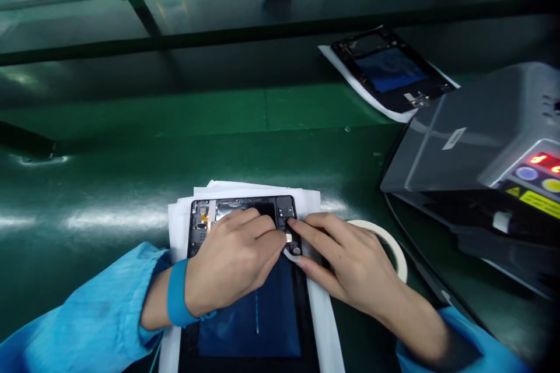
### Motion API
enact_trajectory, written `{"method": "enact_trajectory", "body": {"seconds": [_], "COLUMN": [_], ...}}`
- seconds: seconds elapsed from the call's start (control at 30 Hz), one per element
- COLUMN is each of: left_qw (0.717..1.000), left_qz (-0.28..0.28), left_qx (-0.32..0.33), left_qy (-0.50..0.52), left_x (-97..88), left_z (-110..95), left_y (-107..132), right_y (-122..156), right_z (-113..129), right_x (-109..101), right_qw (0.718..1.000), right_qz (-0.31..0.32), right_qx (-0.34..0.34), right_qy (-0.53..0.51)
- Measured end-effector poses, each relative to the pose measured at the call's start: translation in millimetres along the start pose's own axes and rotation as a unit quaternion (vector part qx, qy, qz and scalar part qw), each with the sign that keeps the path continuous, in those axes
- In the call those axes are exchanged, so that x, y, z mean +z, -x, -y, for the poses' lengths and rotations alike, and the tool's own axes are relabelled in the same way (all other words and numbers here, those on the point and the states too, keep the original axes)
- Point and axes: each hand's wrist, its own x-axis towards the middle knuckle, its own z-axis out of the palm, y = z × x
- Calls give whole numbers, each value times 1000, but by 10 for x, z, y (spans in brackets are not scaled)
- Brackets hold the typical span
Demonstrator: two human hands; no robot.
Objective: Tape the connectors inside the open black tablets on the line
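An opened tablet [306, 338] with exposed circuit parts along its top and a dark blue panel below lies in front of me on white paper sheets [326, 303]. My left hand [236, 259] reaches across its upper part, fingers closed in a pinch at the right edge. Whatever sits between those fingertips is hidden. A small whitish piece [289, 238] shows right beside them. My right hand [350, 256] comes in from the right, its index finger and thumb apart, resting at the tablet's upper right corner. Close to that thumb is a short white strip [289, 254].
A roll of cream tape [400, 259] lies partly under my right hand. At right stands a grey machine [464, 134] with a red display and a cable. Another opened tablet [394, 70] rests on paper at the back of the green table [196, 122]. A blue wristband [177, 294] circles my left wrist.
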Motion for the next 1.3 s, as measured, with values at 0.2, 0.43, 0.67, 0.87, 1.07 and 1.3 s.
{"method": "enact_trajectory", "body": {"seconds": [0.2,0.43,0.67,0.87,1.07,1.3], "left_qw": [1000,999,1000,997,993,994], "left_qz": [-1,7,2,3,-24,-30], "left_qx": [7,6,-10,-60,-89,-85], "left_qy": [-14,-37,-18,42,67,66], "left_x": [-1,12,15,43,43,37], "left_z": [-6,-11,-18,37,33,31], "left_y": [-5,-3,-6,8,-6,-24], "right_y": [-19,3,-18,-40,-7,-15], "right_z": [10,2,38,90,77,102], "right_x": [-20,-14,-27,-32,-7,-5], "right_qw": [1000,1000,999,996,996,996], "right_qz": [-5,-1,21,15,-18,-3], "right_qx": [0,-3,-8,-29,-38,-15], "right_qy": [-16,-20,33,81,82,86]}}
